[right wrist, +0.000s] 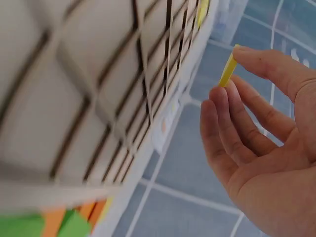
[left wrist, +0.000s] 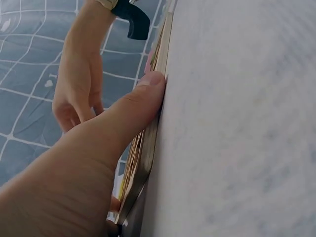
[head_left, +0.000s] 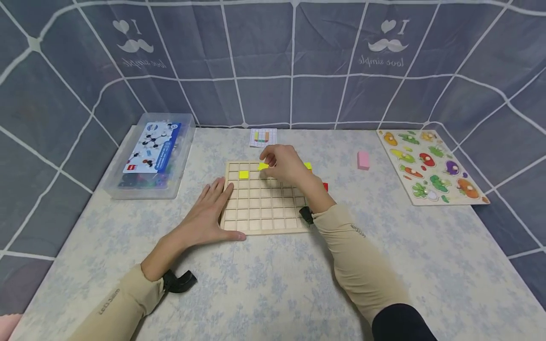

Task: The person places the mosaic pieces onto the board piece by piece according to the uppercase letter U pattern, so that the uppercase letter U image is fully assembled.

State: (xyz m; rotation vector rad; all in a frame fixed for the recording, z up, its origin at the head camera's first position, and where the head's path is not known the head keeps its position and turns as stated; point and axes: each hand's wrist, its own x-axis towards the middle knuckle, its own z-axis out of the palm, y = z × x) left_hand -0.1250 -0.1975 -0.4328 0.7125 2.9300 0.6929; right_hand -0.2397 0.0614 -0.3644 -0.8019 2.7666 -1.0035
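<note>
Over gridded board (head_left: 266, 213), pinches yellow tile (right wrist: 228, 70) in right hand (head_left: 286, 163); spreads left hand (head_left: 208, 214) wide, touching board's left and near edges. Partly hidden past right wrist (head_left: 319, 193): coloured pieces (head_left: 325, 186).

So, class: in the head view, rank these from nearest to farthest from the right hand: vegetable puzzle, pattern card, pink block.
1. Pattern card: just beyond the right hand.
2. Pink block: to its right.
3. Vegetable puzzle: farther right.
</note>
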